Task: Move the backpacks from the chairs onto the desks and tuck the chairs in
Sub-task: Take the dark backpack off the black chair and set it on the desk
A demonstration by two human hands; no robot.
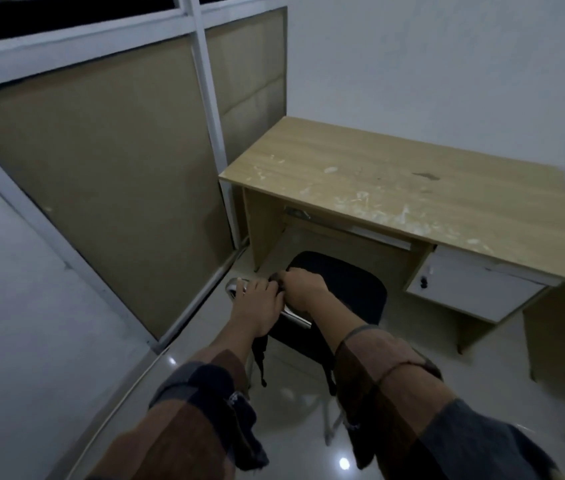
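Plaid sleeves [201, 410] reach ahead of me; my left hand [257, 303] rests spread on the chair [343, 289] back's chrome rail [239, 284], steadying it, while my right hand [303, 289] pinches the backpack [308, 337] top hanging there. Bench [395, 178] waits just beyond.

Under the left hand [257, 301] and the right hand [303, 289], most of the chair [350, 285] back's top rail is covered, so how the fingers close on it cannot be told. The dark backpack [260, 351] shows only as straps hanging below the left wrist; its body is hidden behind both forearms. The chair legs, below the right forearm, are blurred. Far to the right of the right hand, the table [412, 181] runs out past the picture's edge. A small knob on the drawer [471, 292], right of that hand, is too small to make out.
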